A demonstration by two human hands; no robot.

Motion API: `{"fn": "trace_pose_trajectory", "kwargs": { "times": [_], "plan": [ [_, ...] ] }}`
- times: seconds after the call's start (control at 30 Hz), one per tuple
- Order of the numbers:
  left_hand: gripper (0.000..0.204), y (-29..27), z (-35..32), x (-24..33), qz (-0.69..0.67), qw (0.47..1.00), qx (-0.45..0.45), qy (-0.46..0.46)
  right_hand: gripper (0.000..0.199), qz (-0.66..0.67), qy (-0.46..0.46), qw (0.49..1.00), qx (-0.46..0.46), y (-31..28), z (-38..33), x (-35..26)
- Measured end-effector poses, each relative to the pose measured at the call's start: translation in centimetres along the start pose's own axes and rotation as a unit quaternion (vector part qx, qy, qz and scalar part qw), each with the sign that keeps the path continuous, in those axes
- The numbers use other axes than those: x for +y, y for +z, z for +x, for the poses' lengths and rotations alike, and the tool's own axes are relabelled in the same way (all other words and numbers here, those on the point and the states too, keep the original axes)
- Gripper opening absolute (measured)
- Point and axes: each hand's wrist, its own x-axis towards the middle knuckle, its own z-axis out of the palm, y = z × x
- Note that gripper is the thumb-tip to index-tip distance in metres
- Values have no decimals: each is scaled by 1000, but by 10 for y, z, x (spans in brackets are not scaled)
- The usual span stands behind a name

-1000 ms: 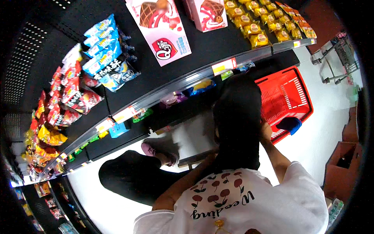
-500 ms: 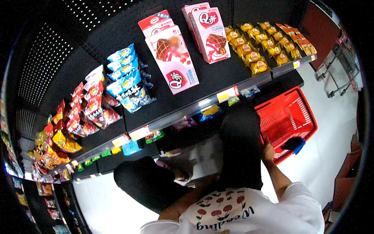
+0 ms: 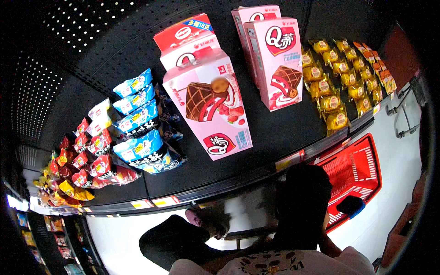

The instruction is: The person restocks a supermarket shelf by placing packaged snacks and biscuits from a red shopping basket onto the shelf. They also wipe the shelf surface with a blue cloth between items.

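My left hand [image 3: 208, 220] shows as a blurred pinkish shape under the front edge of the black shelf [image 3: 256, 176]. It reaches into the dark tier below, next to a pale whitish thing [image 3: 245, 213] that I cannot make out. Its grip is too blurred to read. Only my right forearm [image 3: 326, 244] shows, running up behind my black-clad knee [image 3: 302, 201], and the hand itself is hidden. Straight ahead on the shelf stands a tall pink cake box [image 3: 208, 107], with a second pink box [image 3: 275, 64] to its right.
Blue snack bags [image 3: 140, 133] and red packets [image 3: 98, 158] lie left of the boxes, with yellow packets [image 3: 334, 98] on the right. A red shopping basket [image 3: 355, 172] with a blue handle [image 3: 350, 206] sits on the white floor at my right. Yellow price tags [image 3: 165, 200] line the shelf edge.
The view has tilted up and closer to the shelf, so the pink boxes look larger. My left hand has stayed under the shelf edge, now more blurred.
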Motion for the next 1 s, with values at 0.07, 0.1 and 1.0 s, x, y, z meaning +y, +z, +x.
{"fn": "trace_pose_trajectory", "kwargs": {
  "times": [0.07, 0.1, 1.0],
  "plan": [
    [18, 1, 3, 3, 7, 1000, 2, 2, 40, 11, -3, 1000, -15, 2, 2, 0],
    [18, 4, 3, 4, 15, 1000, 3, 3, 39, 19, -5, 1000, -18, 5, 1, 0],
    [18, -154, -105, 126, -250, 861, 319, 306, 45, 127, -215, 958, 140, -64, -17, -106]
  ]
}}
